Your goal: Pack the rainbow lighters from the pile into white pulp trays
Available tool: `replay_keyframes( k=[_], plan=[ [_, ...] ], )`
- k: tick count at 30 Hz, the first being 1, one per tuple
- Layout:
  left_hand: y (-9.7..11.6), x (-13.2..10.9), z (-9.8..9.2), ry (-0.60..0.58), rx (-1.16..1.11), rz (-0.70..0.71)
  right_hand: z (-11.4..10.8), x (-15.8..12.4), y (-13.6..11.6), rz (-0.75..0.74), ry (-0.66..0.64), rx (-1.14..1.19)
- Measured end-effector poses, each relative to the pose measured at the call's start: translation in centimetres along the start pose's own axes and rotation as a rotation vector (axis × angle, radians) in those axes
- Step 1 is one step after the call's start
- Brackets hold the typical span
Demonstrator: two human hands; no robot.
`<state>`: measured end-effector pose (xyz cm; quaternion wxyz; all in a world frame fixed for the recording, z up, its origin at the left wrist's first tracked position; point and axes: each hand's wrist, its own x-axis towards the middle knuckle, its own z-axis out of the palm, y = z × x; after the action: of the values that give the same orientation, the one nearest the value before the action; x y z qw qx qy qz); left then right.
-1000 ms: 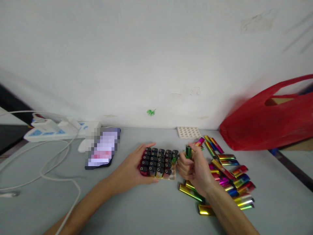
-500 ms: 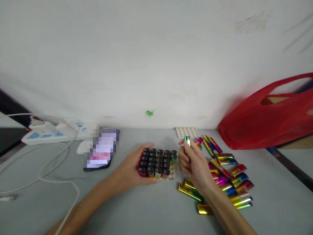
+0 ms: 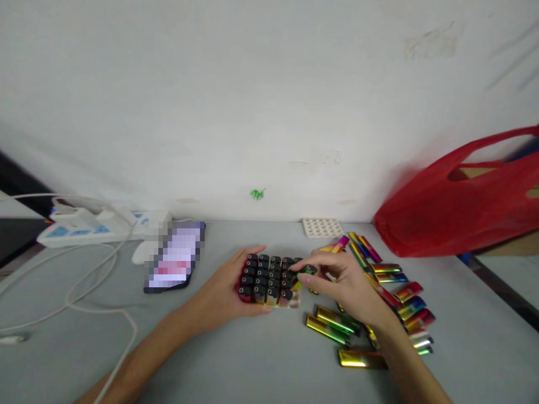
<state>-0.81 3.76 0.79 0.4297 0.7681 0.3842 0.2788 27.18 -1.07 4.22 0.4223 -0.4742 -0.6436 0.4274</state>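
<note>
Several metallic lighters stand upright, black tops up, in rows in a white tray [image 3: 296, 303]. My left hand [image 3: 229, 286] wraps around the left side of this block, thumb along the near side and fingers behind. At the tray's right edge my right hand [image 3: 341, 278] pinches a green lighter [image 3: 310, 270] between thumb and fingers; it leans, with its black top to the right. Whether its lower end is inside a slot is hidden. Bare slots show at the tray's near right corner. Loose shiny lighters [image 3: 337, 320] lie around and under my right forearm.
A second white slotted tray [image 3: 323, 228] lies near the wall. To the right rests a red bag [image 3: 463, 202]. On the left are a phone [image 3: 177, 255], a power strip [image 3: 105, 227] and white cables [image 3: 71, 297] across the grey table [image 3: 236, 365].
My right hand has moved left to the tray with the green lighter, which has turned from bottom-up to black top showing. My left hand and the tray have stayed put.
</note>
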Motion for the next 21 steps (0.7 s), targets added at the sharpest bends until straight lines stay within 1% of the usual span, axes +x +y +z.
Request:
replay_keyframes(
  k=[3, 8, 15, 19, 21],
  plan=[
    [0.05, -0.04, 0.07, -0.003, -0.029, -0.008, -0.28, -0.01, 0.08, -0.026, -0.033, -0.049],
    [0.16, -0.02, 0.03, -0.002, -0.008, -0.016, -0.25, 0.02, 0.23, -0.011, -0.011, -0.018],
    [-0.16, 0.09, -0.02, 0.009, 0.039, 0.012, 0.07, -0.23, 0.43, -0.043, 0.029, -0.034],
    [0.03, 0.07, -0.05, 0.009, 0.058, 0.009, 0.2, -0.27, 0.1, -0.009, 0.026, -0.002],
    [0.13, 0.06, -0.05, -0.001, 0.04, 0.002, 0.27, -0.22, -0.16, -0.002, 0.046, 0.03]
  ],
)
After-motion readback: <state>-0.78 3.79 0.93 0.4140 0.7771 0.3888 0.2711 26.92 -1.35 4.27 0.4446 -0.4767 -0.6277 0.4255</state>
